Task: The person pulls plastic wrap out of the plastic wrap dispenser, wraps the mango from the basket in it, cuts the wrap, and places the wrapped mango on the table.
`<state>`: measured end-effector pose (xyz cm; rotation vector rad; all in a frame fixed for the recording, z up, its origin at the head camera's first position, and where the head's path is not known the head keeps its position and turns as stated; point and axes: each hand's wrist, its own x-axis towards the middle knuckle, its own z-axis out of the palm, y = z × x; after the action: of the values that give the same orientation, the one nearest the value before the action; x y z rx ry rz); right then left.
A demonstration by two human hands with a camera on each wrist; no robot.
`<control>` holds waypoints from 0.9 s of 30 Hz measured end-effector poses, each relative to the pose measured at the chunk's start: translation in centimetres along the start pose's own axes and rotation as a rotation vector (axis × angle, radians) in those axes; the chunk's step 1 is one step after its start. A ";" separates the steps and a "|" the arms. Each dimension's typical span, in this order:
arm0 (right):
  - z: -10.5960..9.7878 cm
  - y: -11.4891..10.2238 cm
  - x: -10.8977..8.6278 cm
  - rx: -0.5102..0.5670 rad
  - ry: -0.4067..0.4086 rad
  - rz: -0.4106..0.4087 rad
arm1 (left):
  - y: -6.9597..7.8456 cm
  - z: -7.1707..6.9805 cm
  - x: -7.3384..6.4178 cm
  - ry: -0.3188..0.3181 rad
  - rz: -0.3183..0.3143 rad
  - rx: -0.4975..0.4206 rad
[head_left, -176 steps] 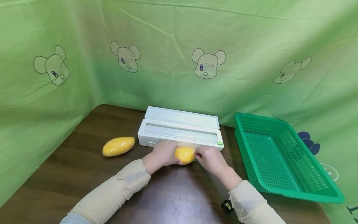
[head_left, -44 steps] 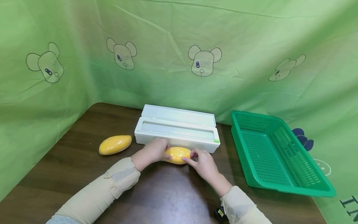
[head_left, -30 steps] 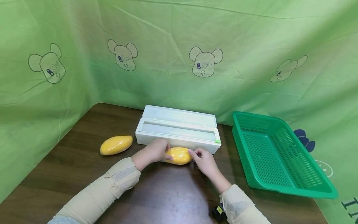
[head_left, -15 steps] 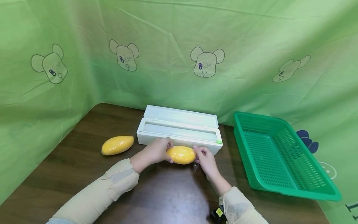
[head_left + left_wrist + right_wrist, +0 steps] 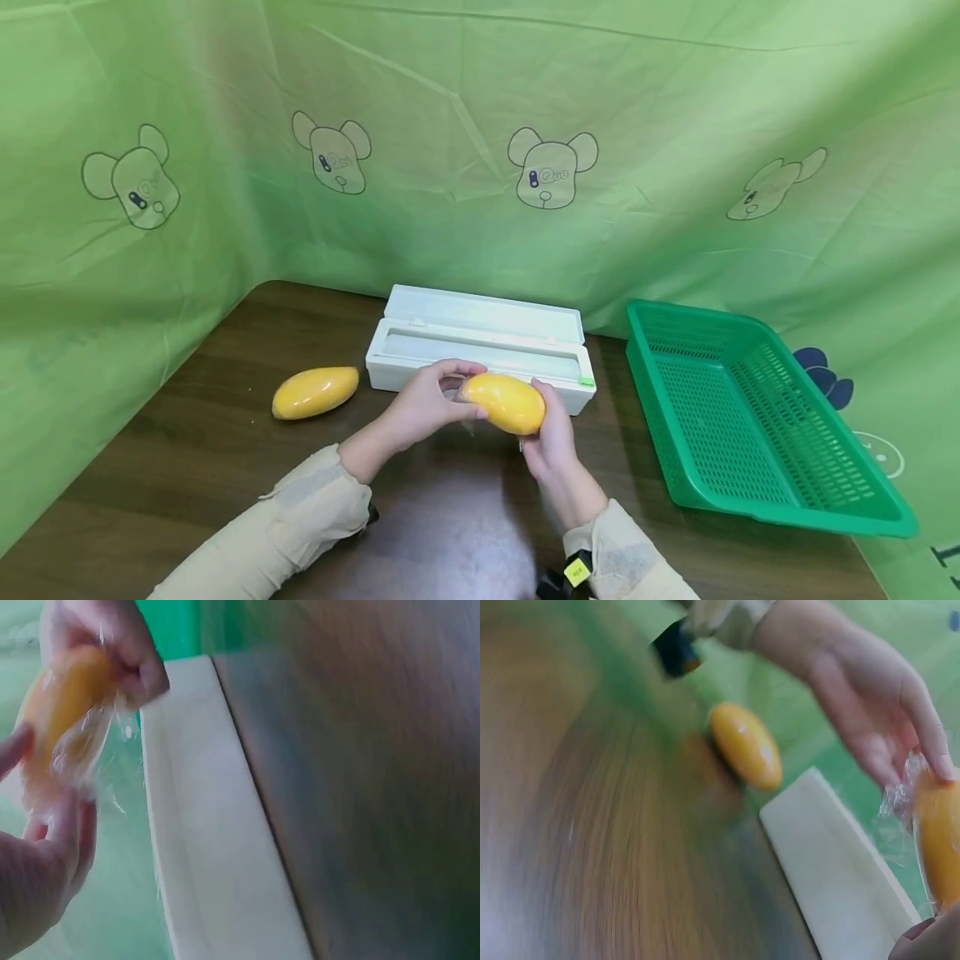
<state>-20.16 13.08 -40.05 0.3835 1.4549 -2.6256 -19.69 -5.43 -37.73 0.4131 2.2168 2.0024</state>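
A yellow mango (image 5: 504, 402) wrapped in clear cling film (image 5: 86, 742) is held up off the table, before the white box. My left hand (image 5: 423, 406) pinches its left end between thumb and fingers, where film bunches up loosely. My right hand (image 5: 555, 437) grips the other end from the right, its palm partly beneath the fruit. In the right wrist view crumpled film (image 5: 900, 796) sticks out by the left hand's fingers. The underside of the mango is hidden in the head view.
Behind the hands stands a long white cling film box (image 5: 480, 379) with its lid (image 5: 487, 312) raised. A second shiny yellow mango (image 5: 315, 392) lies left of it on the brown table (image 5: 187, 475). A green basket (image 5: 678, 442) stands at the right, and a green curtain hangs behind.
The mango has come up off the table and tilts, right end lower. My right hand has shifted from pinching its end at the table to gripping it from the right and below.
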 end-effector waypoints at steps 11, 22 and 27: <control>1.1 0.5 -0.3 0.079 -0.060 -0.030 | -0.1 3.1 -0.1 0.124 -0.157 -0.605; 1.2 0.2 -0.6 -0.017 -0.123 -0.091 | 0.2 3.3 0.2 0.158 -0.249 -0.647; 1.7 -0.3 -0.9 0.013 -0.075 -0.138 | 0.4 3.1 0.5 0.122 -0.273 -0.757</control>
<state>-19.66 11.78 -38.69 0.1892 1.4919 -2.7242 -19.27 -2.26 -37.68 -0.0991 1.2957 2.5201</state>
